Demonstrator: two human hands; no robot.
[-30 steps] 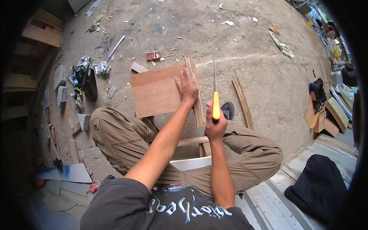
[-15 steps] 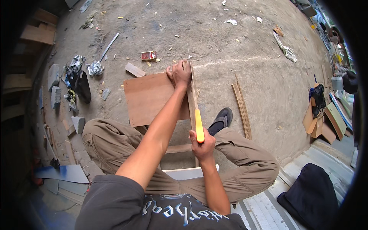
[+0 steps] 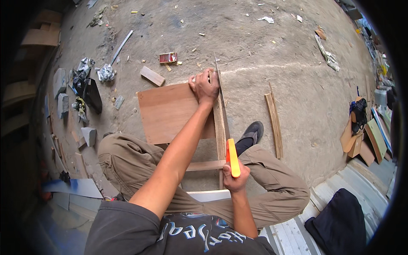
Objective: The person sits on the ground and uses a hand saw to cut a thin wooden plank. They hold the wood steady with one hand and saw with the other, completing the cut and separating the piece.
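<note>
Handsaw with orange plastic handle [image 3: 232,158] sits clamped in the right hand [image 3: 235,178], its thin steel blade [image 3: 221,91] running toward twelve o'clock along the right edge of the flat brown plywood board [image 3: 170,111]. The left hand [image 3: 205,87] presses flat on the board's far corner, just at nine o'clock of the blade, fingers wrapped over the edge

Packages: you have one small red-and-white box [image 3: 168,57] | flat on the dirt floor [image 3: 263,46], beyond the board's far edge | labels, signs, screens: none seen
</note>
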